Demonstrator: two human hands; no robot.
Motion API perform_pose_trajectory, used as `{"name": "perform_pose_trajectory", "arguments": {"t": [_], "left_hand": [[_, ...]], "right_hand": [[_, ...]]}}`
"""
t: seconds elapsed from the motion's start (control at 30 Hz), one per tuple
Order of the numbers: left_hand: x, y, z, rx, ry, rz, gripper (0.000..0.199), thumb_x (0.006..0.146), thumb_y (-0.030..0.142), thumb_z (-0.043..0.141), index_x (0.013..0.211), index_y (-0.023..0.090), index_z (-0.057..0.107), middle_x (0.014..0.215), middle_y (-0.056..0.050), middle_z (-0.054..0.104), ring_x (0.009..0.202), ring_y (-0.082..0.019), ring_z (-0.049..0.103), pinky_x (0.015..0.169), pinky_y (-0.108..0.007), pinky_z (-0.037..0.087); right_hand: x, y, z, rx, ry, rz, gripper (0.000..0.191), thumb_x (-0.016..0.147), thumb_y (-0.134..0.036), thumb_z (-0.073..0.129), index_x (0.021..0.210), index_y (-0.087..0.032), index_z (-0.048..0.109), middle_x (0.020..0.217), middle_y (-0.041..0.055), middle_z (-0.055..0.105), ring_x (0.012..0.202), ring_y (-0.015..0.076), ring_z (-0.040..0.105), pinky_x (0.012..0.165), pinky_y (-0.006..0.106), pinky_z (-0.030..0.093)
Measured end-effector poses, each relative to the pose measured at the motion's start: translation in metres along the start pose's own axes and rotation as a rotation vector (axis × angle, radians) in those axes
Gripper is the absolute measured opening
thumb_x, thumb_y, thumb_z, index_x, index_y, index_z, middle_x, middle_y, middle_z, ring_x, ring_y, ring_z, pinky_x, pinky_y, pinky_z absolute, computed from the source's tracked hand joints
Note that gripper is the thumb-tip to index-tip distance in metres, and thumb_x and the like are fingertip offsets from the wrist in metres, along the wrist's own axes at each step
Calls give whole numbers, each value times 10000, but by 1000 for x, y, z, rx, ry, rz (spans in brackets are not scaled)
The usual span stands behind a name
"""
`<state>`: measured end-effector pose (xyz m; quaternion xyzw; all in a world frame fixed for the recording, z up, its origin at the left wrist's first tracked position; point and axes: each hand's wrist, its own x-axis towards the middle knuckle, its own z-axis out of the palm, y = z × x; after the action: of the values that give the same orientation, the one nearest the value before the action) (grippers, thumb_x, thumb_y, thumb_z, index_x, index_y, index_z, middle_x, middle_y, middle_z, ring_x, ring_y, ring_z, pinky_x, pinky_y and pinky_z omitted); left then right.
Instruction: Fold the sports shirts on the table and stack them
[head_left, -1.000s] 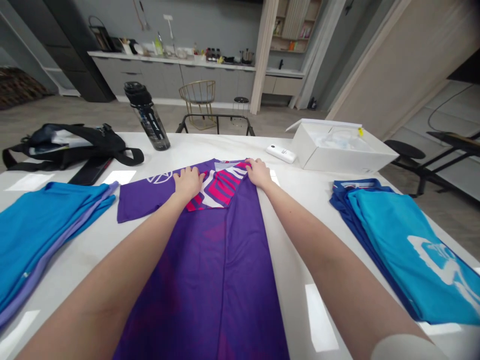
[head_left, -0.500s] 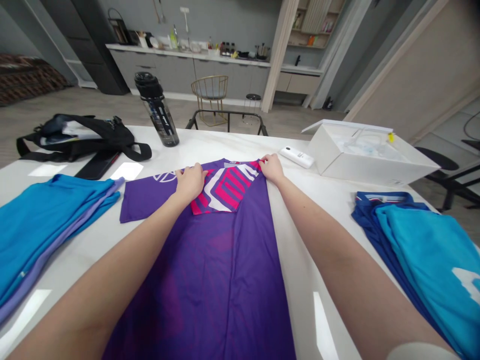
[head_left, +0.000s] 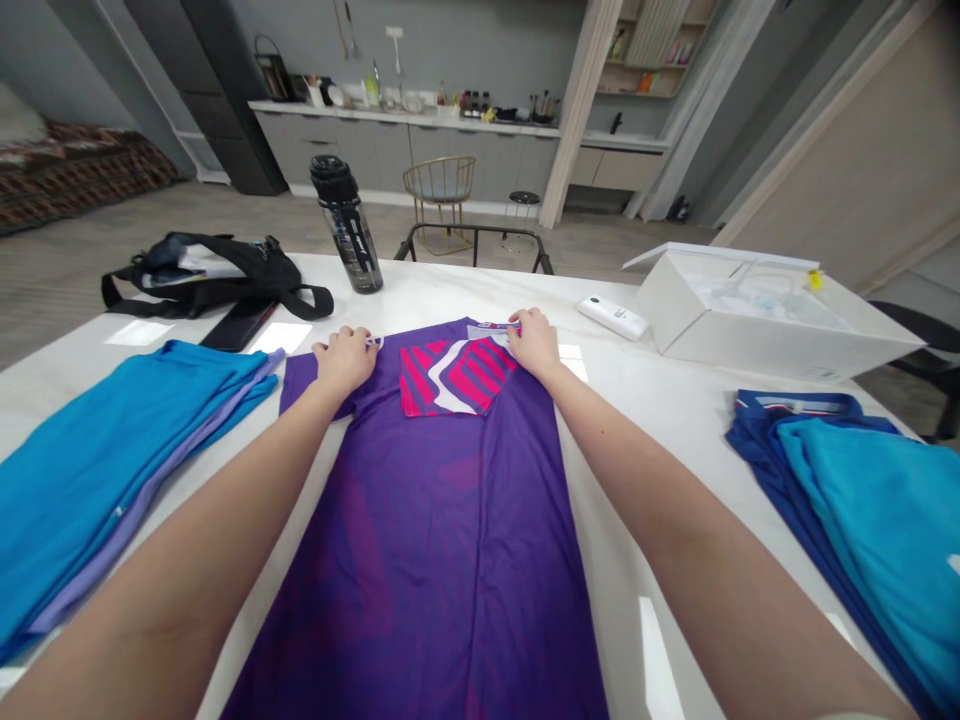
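A purple jersey (head_left: 420, 520) lies spread on the table before me, its body running toward me. One sleeve, patterned in pink and white (head_left: 457, 378), is folded in across the upper part. At the left shoulder my left hand (head_left: 347, 360) has its fingers curled on the fabric, beside the other sleeve, which points left. Next to the collar, my right hand (head_left: 534, 345) pinches the jersey at the folded right shoulder edge. The fingertips of both hands are partly hidden.
On the white table (head_left: 660, 430), blue folded clothes (head_left: 127, 420) lie left and more blue garments (head_left: 870, 480) right. Behind are a black bag (head_left: 217, 275), a dark phone (head_left: 236, 325), a bottle (head_left: 351, 235), a white remote-like device (head_left: 613, 317) and an open white box (head_left: 780, 335).
My left hand has shifted left from the patterned sleeve to the left shoulder. My right hand has moved slightly inward toward the collar, and the right shoulder edge is now folded in.
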<state>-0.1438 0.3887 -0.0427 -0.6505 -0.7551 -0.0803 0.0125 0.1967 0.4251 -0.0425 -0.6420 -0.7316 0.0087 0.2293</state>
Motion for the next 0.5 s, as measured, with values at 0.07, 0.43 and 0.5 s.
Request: {"name": "perform_pose_trajectory", "arguments": {"t": [0.07,0.43,0.5], "left_hand": [[-4,-22,-4,33,-11,-19,447,965,426,379,1277,209,616,1346,-205,585,1240,-405,517,1020,-618,359],[-27,-87,-16,260,79,-103,408,992,361,366,1229,144,618,1307,-241,588,1218,-396,493,973,-537,361],[-27,-92,-16,263,97,-86,392,993,339,369,1215,132,617,1298,-246,592,1228,-398,484,982,-532,343]], "right_hand": [[-1,-29,4,44,-91,-113,237,990,-258,459,1138,-216,640,1206,121,616,1139,284,565,974,421,455],[27,-135,52,1,-279,-99,358,998,-335,527,1348,-304,596,1327,124,563,1227,324,534,1009,533,437],[35,-132,56,-38,-261,-62,334,989,-304,535,1311,-297,620,1313,128,562,1214,328,536,995,554,438]]}}
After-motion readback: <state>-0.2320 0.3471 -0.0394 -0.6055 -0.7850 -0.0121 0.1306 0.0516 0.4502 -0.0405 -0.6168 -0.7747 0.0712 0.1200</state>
